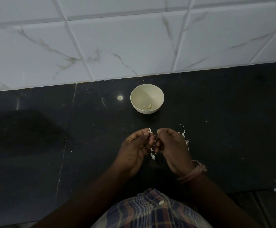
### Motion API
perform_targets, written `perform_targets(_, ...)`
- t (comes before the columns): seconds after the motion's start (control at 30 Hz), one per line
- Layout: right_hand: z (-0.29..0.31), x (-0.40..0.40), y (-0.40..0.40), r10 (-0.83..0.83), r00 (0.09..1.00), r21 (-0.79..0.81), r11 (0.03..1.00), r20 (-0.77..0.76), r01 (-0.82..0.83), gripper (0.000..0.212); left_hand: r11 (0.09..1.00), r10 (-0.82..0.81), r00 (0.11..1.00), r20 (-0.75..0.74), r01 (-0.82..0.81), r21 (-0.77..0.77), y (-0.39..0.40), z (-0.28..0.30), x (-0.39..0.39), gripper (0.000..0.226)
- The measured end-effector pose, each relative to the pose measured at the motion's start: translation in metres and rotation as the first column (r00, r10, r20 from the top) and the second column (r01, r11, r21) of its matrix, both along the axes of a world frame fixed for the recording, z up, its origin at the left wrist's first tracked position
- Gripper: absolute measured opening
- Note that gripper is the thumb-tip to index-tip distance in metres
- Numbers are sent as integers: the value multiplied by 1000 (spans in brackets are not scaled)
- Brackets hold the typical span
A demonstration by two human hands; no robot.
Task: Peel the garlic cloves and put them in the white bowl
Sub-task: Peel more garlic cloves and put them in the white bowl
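At the left we see only bare black countertop (35, 137), with a pale round spot of light (120, 97) further along, near the tiled wall (117, 46). Next comes our left hand (136, 146), held over the near middle of the counter with its fingers curled in; thumb and forefinger pinch a white scrap of garlic skin (149, 130) that sticks up just above the thumbnail. Whether a clove sits inside that grip we cannot tell, since the fingers hide it. Loose white peel (152, 155) lies in the gap below the two hands. Beyond the hands, toward the wall and well apart from them, stands the white bowl (147, 98), upright, with a few small yellowish garlic pieces (148, 106) on its near inner side. Our right hand (172, 146) nearly touches the left, fingers likewise folded inward and fingertips meeting the left hand's; what it grips is hidden. A thread band (192, 173) circles its wrist. More peel scraps (184, 134) lie on the counter just right of that hand.
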State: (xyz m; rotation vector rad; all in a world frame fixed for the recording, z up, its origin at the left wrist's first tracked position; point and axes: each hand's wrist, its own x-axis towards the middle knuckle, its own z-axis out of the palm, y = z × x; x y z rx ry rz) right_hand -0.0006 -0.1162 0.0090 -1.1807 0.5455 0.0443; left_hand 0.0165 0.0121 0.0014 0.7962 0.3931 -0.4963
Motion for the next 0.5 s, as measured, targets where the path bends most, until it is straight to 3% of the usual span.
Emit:
perform_targets(0.13, 3, -4, -1, 86, 994, -230, 971, 66, -69, 15, 999, 18, 999, 43, -20, 48, 2, -2, 0, 26)
perform_targets(0.27, 4, -7, -1, 222, 967, -593, 798, 125, -106, 15, 995, 9, 995, 101, -18, 96, 3, 0, -1, 36)
perform_targets(0.5, 0, -8, 2, 187, 978, -645, 759, 90, -85, 7, 990, 42, 997, 58, -49, 131, 1, 1, -3, 25)
